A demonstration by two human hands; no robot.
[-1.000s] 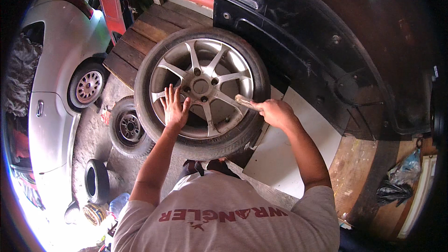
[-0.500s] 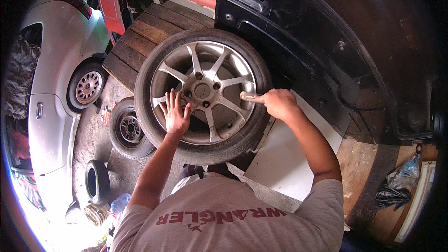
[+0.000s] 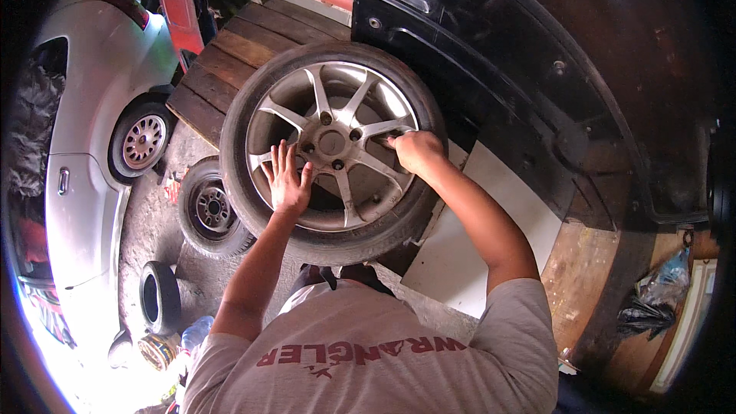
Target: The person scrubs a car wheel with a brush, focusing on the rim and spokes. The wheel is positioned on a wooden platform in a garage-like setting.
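Note:
A large tyre (image 3: 238,130) on a dusty silver alloy wheel (image 3: 312,84) lies tilted in front of me. My left hand (image 3: 289,186) rests on the left side of the wheel with its fingers stretched out, close to the hub, and holds nothing. My right hand (image 3: 418,151) is closed around a small brush with a pale tip, at the right side of the rim near a spoke. Most of the brush is hidden by the fingers now; the earlier frame shows more of it.
Wooden planks (image 3: 207,88) lie behind the wheel. A smaller wheel with tyre (image 3: 201,241) and a loose tyre (image 3: 170,299) are on the floor at left. A silver car (image 3: 92,153) stands beyond them. A dark panel (image 3: 529,69) and a white board (image 3: 475,238) are at right.
My right hand has moved left and slightly up, from the tyre's right edge inward over the rim, taking the brush along. My left hand stays nearly where it was.

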